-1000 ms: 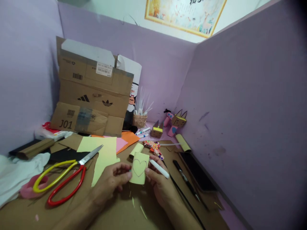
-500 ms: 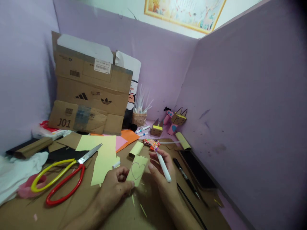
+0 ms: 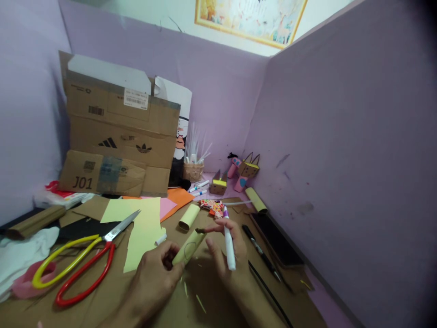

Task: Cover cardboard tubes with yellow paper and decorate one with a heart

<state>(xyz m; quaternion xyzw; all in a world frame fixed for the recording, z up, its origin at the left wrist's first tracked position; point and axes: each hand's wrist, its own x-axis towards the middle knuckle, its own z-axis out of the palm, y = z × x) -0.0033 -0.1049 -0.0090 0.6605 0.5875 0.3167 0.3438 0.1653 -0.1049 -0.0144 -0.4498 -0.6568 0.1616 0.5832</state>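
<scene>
My left hand [image 3: 155, 278] pinches the lower end of a small yellow paper piece [image 3: 188, 248] with a drawn heart, which now lies tilted almost edge-on above the cardboard work surface [image 3: 102, 305]. My right hand [image 3: 227, 257] grips a white marker [image 3: 229, 246] with a purple tip pointing up, and its forefinger reaches toward the paper's upper end. The marker's white cap [image 3: 160, 239] lies just left of the paper on a yellow sheet [image 3: 141, 228].
Large scissors [image 3: 78, 259] with yellow and red handles lie at the left. A rolled yellow tube [image 3: 189, 217], black pens [image 3: 257, 250], a phone [image 3: 276, 239], a cardboard box [image 3: 116, 136] and small paper figures [image 3: 244, 173] stand behind. Purple partition walls close in on all sides.
The marker has swung from lying across my right hand to pointing up. The heart paper has tipped from facing me to nearly edge-on. The view has shifted slightly rightward.
</scene>
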